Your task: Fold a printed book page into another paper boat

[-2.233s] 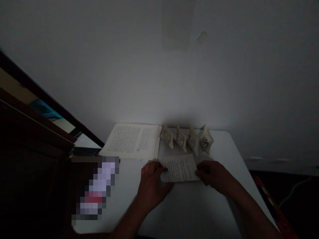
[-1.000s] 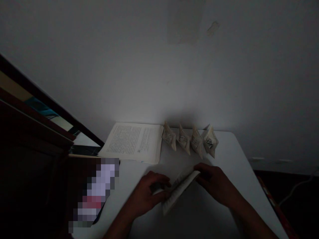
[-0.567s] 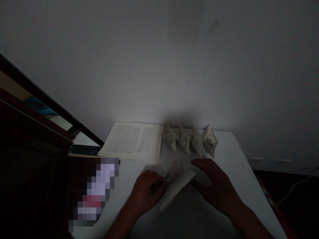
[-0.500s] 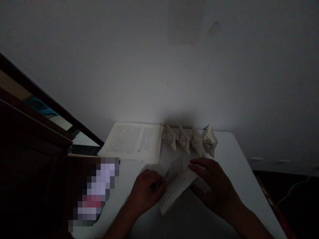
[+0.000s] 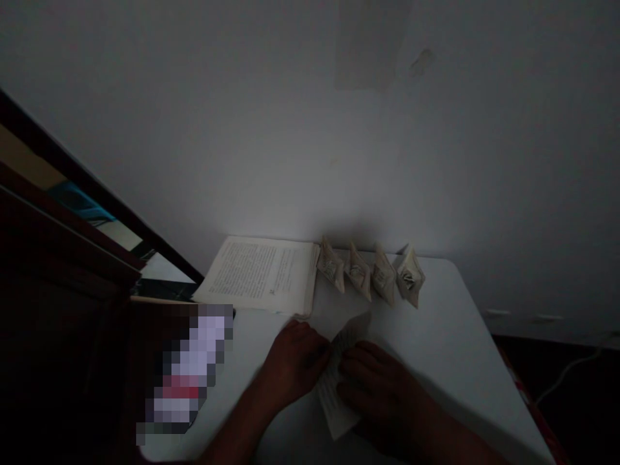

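In dim light a folded printed sheet lies on the white table, one flap standing up behind it. My left hand rests on the sheet's left edge with its fingers curled against the paper. My right hand lies on top of the sheet, fingers pressed down onto the fold. Most of the sheet is hidden under the two hands. Behind them, several folded paper boats stand in a row near the wall.
An open book lies at the back left of the table, next to the boats. Dark furniture rises at the left. A blurred-out patch sits at the table's left edge. The wall closes off the back.
The flat sheet was lifted and folded over. My right hand moved left from the sheet's right edge onto its top and now presses it; my left hand stayed at the left edge.
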The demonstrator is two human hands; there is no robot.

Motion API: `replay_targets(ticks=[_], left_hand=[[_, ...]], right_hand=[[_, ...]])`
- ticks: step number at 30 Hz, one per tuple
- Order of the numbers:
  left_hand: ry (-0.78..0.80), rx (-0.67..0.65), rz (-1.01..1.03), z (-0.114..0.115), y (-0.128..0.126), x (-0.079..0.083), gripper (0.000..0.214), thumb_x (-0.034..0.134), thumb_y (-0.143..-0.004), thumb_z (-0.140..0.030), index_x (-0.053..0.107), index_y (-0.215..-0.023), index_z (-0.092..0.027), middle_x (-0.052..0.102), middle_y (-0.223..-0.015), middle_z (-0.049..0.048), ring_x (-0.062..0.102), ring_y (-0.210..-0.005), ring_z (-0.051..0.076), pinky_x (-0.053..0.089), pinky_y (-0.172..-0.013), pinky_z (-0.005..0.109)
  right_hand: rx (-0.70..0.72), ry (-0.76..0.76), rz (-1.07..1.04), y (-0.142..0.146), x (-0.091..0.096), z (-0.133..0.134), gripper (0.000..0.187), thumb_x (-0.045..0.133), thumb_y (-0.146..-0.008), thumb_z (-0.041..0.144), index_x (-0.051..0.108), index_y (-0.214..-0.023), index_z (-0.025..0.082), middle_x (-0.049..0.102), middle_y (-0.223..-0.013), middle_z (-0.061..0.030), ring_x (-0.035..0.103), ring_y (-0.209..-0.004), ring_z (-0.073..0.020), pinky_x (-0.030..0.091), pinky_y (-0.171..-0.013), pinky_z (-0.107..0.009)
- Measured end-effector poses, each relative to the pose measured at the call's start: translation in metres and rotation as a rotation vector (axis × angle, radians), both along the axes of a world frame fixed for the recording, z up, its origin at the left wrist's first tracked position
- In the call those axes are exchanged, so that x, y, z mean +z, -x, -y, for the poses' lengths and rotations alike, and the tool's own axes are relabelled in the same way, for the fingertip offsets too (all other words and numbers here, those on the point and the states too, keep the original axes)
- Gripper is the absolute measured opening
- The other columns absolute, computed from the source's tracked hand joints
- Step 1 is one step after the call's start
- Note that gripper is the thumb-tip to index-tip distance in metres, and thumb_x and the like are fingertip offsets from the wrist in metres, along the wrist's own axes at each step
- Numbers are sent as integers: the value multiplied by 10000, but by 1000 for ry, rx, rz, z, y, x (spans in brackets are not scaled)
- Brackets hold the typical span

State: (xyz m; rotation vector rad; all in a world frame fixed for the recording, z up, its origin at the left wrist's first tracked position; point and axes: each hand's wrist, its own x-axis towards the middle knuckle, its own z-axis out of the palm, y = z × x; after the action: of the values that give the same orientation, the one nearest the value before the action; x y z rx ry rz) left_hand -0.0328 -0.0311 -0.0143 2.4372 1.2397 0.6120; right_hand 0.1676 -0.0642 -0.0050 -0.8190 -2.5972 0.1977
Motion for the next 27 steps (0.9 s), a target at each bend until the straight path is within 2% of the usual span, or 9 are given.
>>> replay_targets(ticks=[4,9,13,15,20,27], left_hand=[[71,-7,-23,-1,3,5,108,494,-842,-211,596,-832,-180,604,-745,25,536,-758,184,381,-755,351],[145,-16,-13,1,12,11,101,529,-808,-184,601,-878,-192,606,-766,19,522,-768,185,387,-737,342],[166,13,41,4,17,6,309,558,-782,-159,551,-1085,-221,618,-850,16,522,-817,188,398,-763,345],[178,21,58,4,19,4,368,570,-772,-150,528,-1129,-230,625,-863,10,522,-828,189,399,-780,351],[203,16,78,4,20,4,329,583,-761,-128,564,-1071,-235,625,-851,-4,524,-805,174,396,-780,342],[201,11,74,3,21,4,277,569,-777,-128,587,-1036,-224,625,-850,8,530,-802,171,402,-778,336]], right_hand=[[9,66,35,-1,-10,-3,69,626,-709,209,562,-718,183,586,-781,-39,522,-792,-196,430,-759,-352],[-7,83,-12,-6,-18,-1,126,620,-738,268,581,-817,177,603,-923,-76,519,-922,-235,409,-809,-385],[-4,73,-38,-6,-15,0,148,580,-793,326,585,-809,179,610,-917,-86,531,-917,-236,413,-791,-394],[-16,84,-43,-5,-14,0,140,558,-819,312,581,-775,181,613,-887,-75,540,-893,-221,416,-772,-383],[-49,92,-121,-6,-19,-3,113,517,-842,206,592,-763,179,619,-839,-56,552,-853,-189,425,-746,-355],[-99,126,-233,-12,-19,-7,89,523,-831,170,604,-793,167,628,-848,-70,560,-847,-184,447,-743,-341]])
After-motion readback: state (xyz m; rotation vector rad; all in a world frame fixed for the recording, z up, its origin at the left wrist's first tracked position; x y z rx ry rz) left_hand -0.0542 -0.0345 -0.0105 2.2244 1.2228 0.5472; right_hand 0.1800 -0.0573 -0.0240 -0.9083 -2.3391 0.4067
